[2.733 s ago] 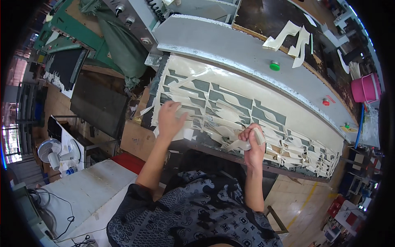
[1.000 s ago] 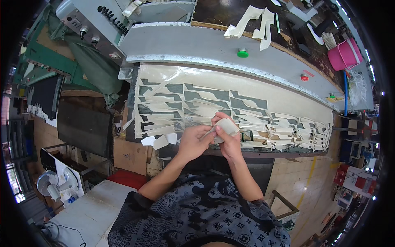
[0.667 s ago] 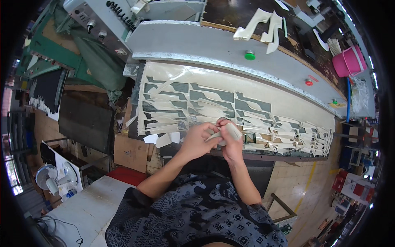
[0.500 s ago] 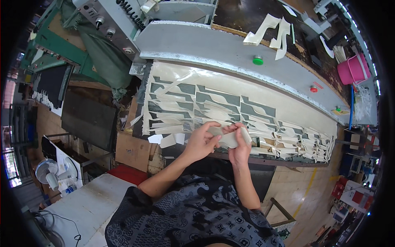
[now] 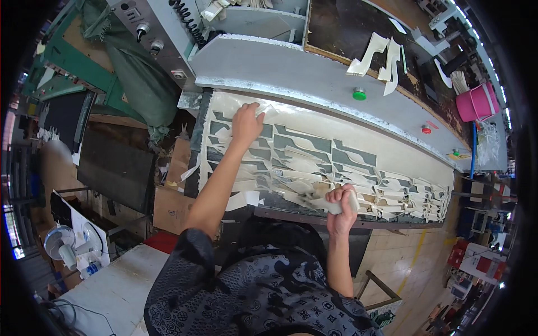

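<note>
so two bare hands here. the right hand (image 5: 341, 217) has its grip closed tight round one bundle of cream cut-outs (image 5: 353, 201), over the near edge of the bed (image 5: 305, 218). left hand (image 5: 247, 124) is at between 10 and 11 o'clock from it, up by the far left corner of one big cream sheet (image 5: 322, 126), grip half curled, can't tell if it's got hold of anything.

two cream cut-outs lie on the brown counter (image 5: 339, 28) at 12 to 1 o'clock from the right hand, ends poking over its edge. also one green button (image 5: 359, 94), one red button (image 5: 426, 129), one pink bucket (image 5: 477, 102).

room-wise, an uncut band follows the sheet's far edge; toward 6 o'clock it's tangled strips, too many to count. sheet's long axis runs roughly 10 to 4. the bundle pokes out toward 9 o'clock, axis about 9 to 3, mostly fist-hidden and blurry.
</note>
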Demonstrator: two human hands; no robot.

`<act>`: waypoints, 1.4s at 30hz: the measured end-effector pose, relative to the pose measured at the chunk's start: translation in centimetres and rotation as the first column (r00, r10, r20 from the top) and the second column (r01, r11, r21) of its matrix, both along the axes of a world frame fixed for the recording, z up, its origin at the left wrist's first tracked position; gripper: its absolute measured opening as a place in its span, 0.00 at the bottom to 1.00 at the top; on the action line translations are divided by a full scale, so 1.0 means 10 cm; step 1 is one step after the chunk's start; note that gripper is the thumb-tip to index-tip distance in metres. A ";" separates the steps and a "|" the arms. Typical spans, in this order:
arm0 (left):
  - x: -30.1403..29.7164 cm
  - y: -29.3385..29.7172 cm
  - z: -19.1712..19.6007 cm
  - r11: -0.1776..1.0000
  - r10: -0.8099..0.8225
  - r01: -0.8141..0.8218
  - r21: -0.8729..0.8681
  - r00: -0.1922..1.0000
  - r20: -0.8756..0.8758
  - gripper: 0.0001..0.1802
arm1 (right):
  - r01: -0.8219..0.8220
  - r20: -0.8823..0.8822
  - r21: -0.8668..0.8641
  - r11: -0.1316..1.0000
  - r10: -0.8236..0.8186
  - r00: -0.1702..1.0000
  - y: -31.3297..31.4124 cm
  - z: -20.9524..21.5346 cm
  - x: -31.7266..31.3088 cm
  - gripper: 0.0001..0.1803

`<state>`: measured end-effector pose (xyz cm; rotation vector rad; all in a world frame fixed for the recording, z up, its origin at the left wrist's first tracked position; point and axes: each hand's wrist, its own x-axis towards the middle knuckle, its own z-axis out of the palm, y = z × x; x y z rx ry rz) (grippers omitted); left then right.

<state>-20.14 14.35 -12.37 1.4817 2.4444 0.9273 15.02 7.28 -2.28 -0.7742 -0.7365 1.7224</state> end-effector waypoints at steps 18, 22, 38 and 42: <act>0.91 -1.01 1.46 0.728 -0.685 0.492 0.477 0.514 0.515 0.07 | 0.029 0.048 0.103 0.994 -0.034 0.998 -0.05 0.31 -0.38 0.24; 1.42 -1.22 1.65 0.890 -0.435 0.192 0.413 0.092 0.896 0.05 | -0.090 0.132 0.188 0.978 0.066 0.989 0.02 0.51 -0.68 0.39; 1.15 -1.36 1.54 0.619 -0.751 0.745 0.249 0.654 -0.089 0.49 | -0.200 0.192 -0.169 0.965 0.231 0.954 -0.26 0.34 -0.76 0.27; 1.11 -1.42 1.55 0.559 -0.818 0.774 0.297 0.574 0.043 0.44 | -0.353 0.250 -0.159 0.922 0.384 0.889 -0.33 0.06 -0.54 0.33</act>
